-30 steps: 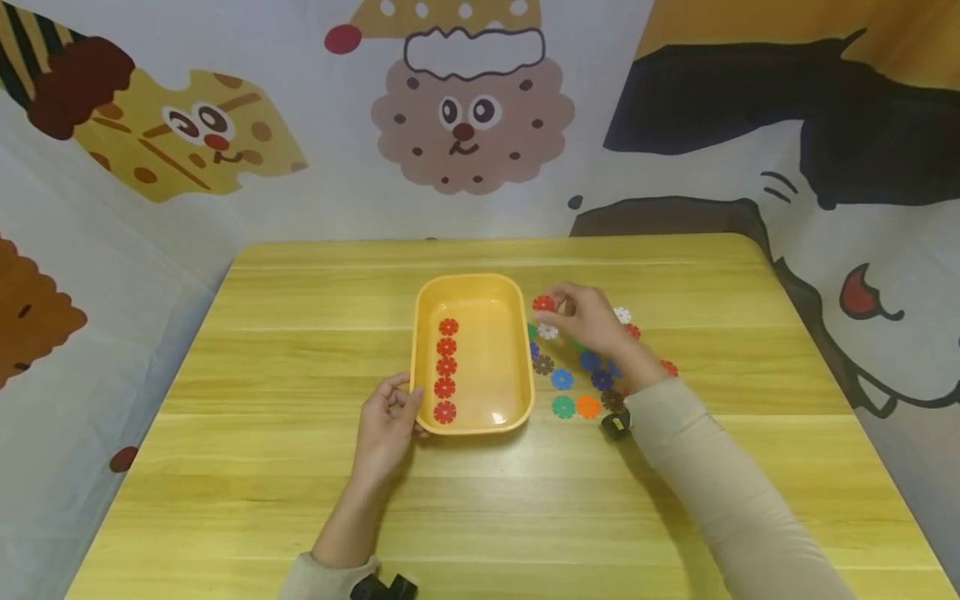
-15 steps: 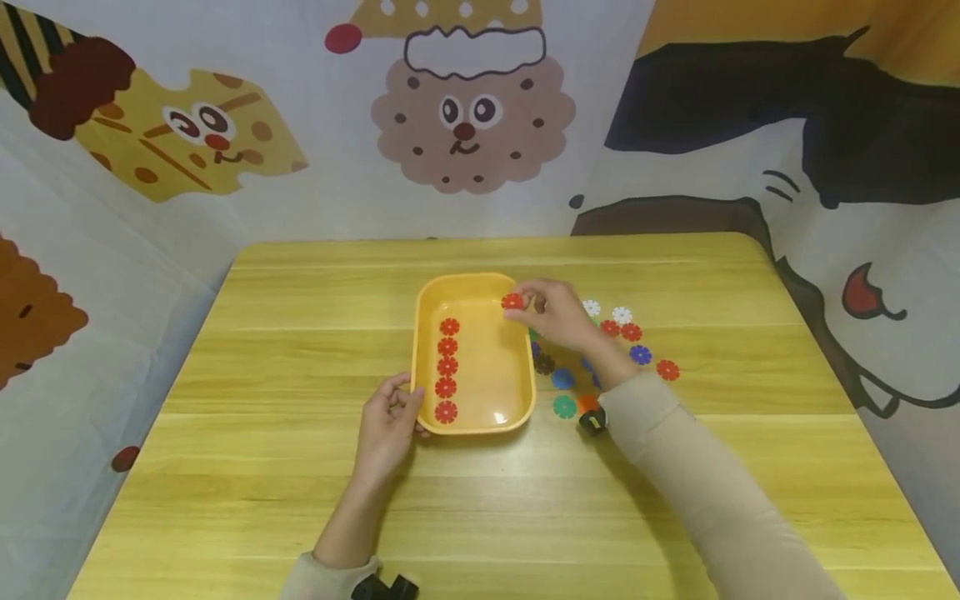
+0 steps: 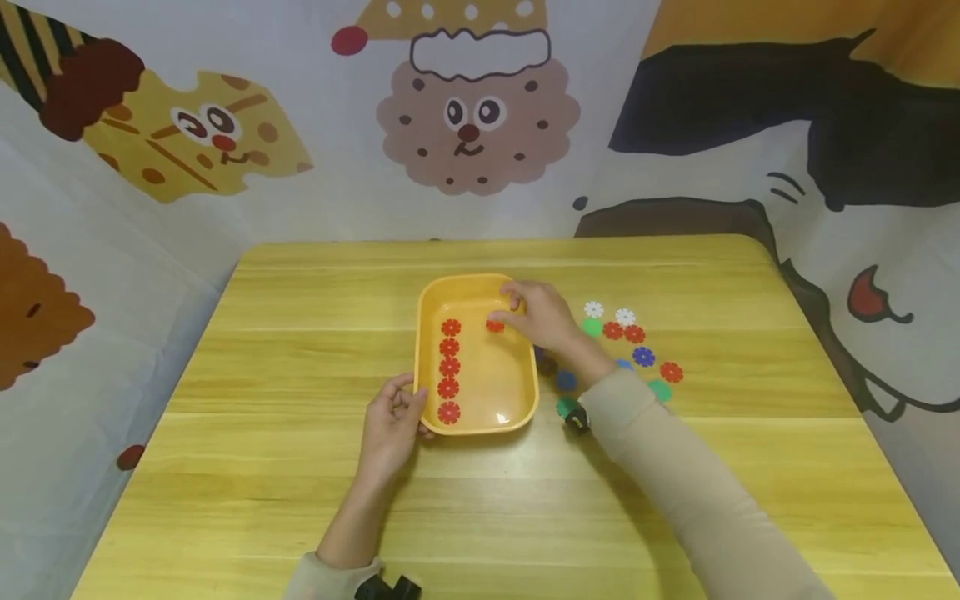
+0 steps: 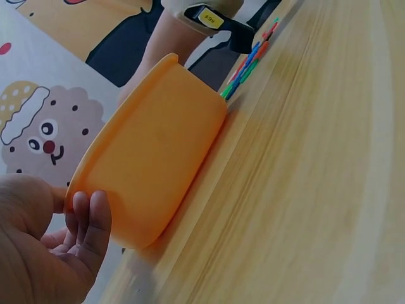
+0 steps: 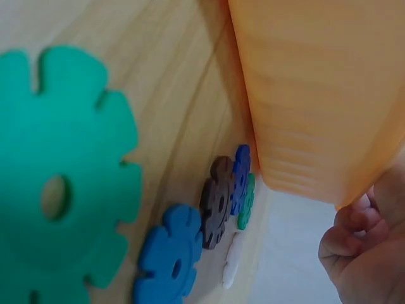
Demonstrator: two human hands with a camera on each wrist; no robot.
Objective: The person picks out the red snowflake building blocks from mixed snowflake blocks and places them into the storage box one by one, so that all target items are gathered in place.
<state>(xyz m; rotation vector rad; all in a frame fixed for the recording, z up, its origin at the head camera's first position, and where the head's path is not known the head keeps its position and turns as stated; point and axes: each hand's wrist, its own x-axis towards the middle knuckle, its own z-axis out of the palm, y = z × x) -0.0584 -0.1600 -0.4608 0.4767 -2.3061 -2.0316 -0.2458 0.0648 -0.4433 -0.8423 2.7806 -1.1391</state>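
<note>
My left hand (image 3: 391,429) grips the near left corner of a yellow plastic tray (image 3: 480,428), its thumb over the rim and fingers against the outer wall. Along the tray's left side runs a straight column of several red notched discs (image 3: 449,367). My right hand (image 3: 543,315) reaches over the tray's far right rim, thumb and index finger spread apart. Under the thumb tip, another red notched disc (image 3: 495,327) shows against the tray floor, level with the column's far end and partly covered. The tray wall hides that disc in the right wrist view.
Right of the tray, loose notched discs in several colours lie on the wooden table, including a blue disc (image 5: 169,256), a brown disc (image 5: 216,202) and a green disc (image 5: 69,183). My right forearm covers some of them. A cartoon-printed cloth (image 3: 315,208) hangs behind the table.
My right hand has carried a red notched disc leftward from beside the tray to inside it, and the fingers have parted above the disc. My left hand has kept its grip on the tray.
</note>
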